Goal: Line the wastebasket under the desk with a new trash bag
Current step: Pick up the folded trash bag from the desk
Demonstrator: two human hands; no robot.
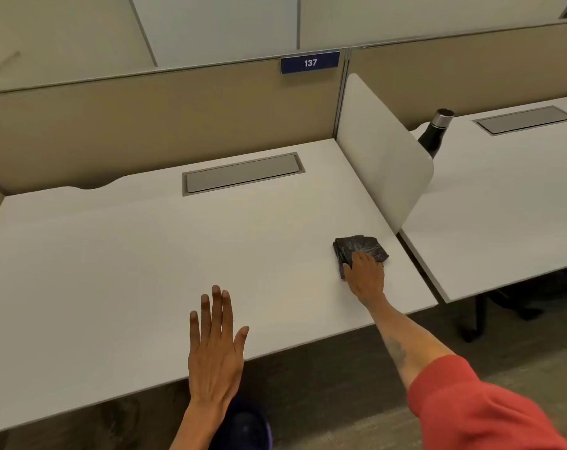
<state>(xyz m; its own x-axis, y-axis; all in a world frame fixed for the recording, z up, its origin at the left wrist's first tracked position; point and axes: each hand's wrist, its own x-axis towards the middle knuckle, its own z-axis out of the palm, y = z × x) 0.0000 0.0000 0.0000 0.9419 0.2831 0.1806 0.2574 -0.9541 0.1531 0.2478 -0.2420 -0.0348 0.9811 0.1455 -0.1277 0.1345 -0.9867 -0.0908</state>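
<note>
1. At the bottom centre of the frame a dark blue rounded object [243,423] shows below the desk's front edge, partly behind the left forearm; what it is cannot be told.
2. The left hand [214,349] lies in the lower centre, palm down over the front edge of the white desk [113,271]; its fingers are straight and spread, grasping nothing.
3. At lower right a red sleeve [470,404] is pushed up the right arm; the bare forearm reaches up and left across the desk's front corner.
4. The right hand [366,271] rests on the near edge of the folded black trash bag [356,246] at centre right; the fingers curl onto the bag, but whether they grip or merely press cannot be told.
5. The bag lies flat on the desk near its right edge, just in front of the white divider panel [382,151].
6. Farther back, in the middle, a grey cable hatch [243,173] is set in the desktop.
7. At upper right a dark bottle [436,131] with a metal collar stands behind the divider on the neighbouring desk.
8. At top centre a blue sign [310,62] reading 137 sits on the beige partition.
</note>
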